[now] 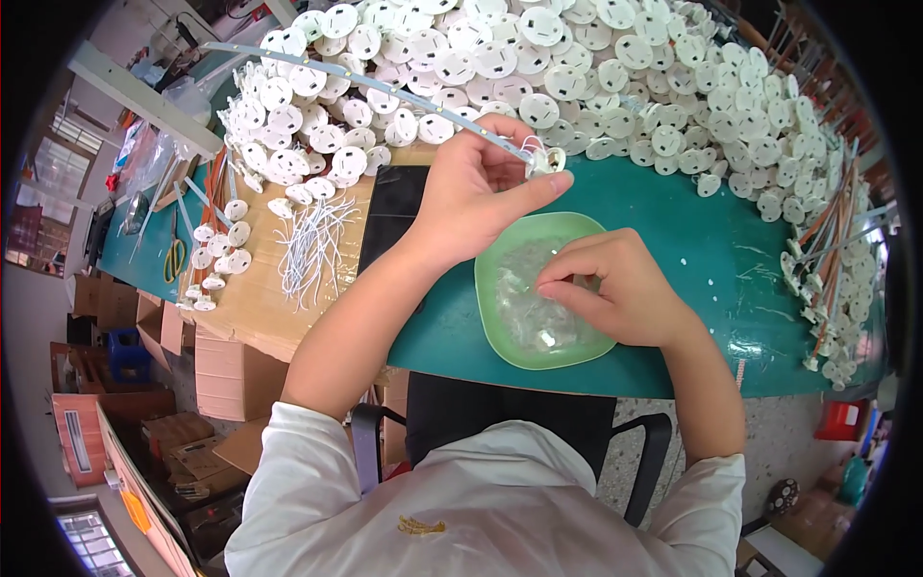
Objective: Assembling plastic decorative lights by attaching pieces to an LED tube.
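Left hand (486,188) grips a strip (385,87), likely light, bendy, best held near its end; right hand (615,288) pinched, hold unclear, bowl (486,300) beneath.

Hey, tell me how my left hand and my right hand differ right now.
Your left hand holds a narrow strip and a white fitting; your right hand is at the green bowl, anything it holds too small to tell.
The left hand's thumb stretches toward the fitting, while the right hand's thumb and index finger meet in a pinch.
Both are bare.
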Available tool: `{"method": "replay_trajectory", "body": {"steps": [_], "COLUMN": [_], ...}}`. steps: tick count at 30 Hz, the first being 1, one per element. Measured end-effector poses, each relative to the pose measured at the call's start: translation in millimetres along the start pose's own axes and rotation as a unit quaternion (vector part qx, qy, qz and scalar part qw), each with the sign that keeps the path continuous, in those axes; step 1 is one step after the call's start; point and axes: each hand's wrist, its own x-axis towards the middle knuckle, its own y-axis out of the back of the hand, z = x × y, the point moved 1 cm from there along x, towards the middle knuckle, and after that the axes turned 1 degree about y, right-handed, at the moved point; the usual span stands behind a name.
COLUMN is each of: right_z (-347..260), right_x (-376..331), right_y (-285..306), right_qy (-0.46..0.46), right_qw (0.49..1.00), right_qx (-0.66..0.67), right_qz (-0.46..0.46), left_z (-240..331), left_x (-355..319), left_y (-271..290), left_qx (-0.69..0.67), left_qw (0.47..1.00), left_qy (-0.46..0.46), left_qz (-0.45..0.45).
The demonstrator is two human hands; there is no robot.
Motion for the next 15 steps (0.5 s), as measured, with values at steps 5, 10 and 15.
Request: {"method": "replay_trajectory", "body": {"steps": [5,10,15], "right_z": [0,-5,-1], "right_x": [-1,-3,-2], "right_y": [0,6,12], "right_qy": [-0.056,-0.144,-0.143], "right_qw": [0.995,0.937,0.898], "right_qx": [0.069,0.306,0.394], "right_qz": [0.038,0.09,0.135], "left_z": [1,5,8], "left_x": [2,0,-4], "left_y": [-3,0,1], "left_qx": [-0.009,-0.047,-0.111], "left_qw": [1.0,0.998,0.989], "left_qy": [0.002,0.017,-0.017], "left_qz": [0.003,-0.05,-0.092]}}
